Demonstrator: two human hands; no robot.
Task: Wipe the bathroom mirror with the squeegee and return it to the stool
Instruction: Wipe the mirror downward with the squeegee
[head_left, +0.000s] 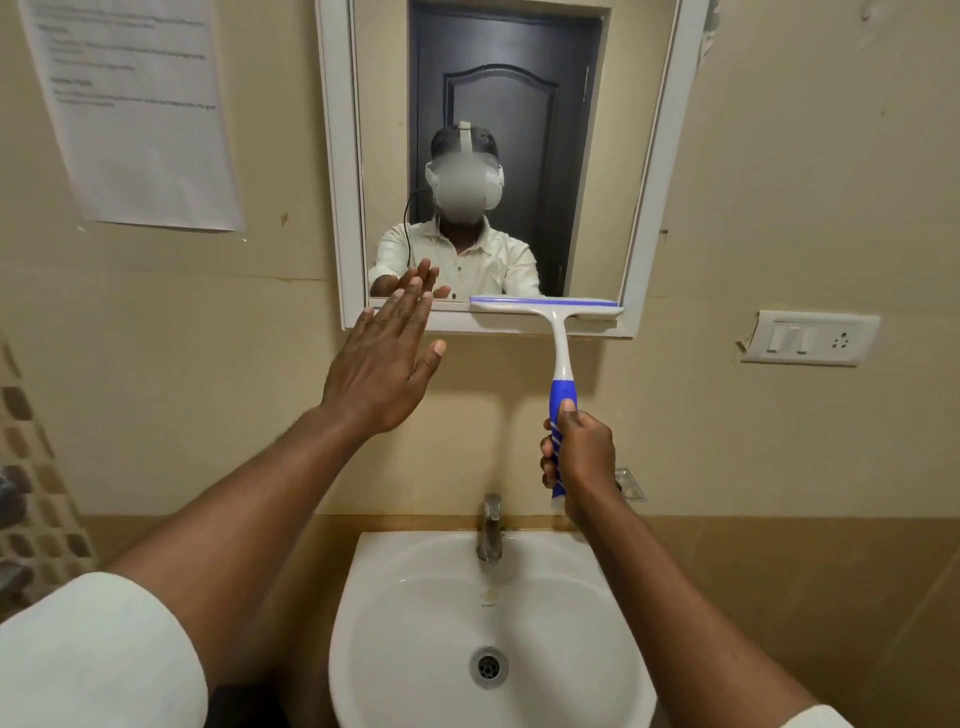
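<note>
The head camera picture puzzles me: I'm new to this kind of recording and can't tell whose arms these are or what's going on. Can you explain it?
There is no machine here. The camera sits on a person's head and looks forward and down, so the two arms reaching in from the bottom are the wearer's own. The mirror on the wall reflects that same person, headset on.

The right hand grips the blue handle of a squeegee. Its blade lies along the bottom edge of the mirror, right half. The left hand is open, fingers straight, raised at the mirror's lower left corner; whether it touches the glass or frame is unclear.

Below are a white sink with a tap. A paper sheet hangs on the wall at left, a switch plate at right.
</note>
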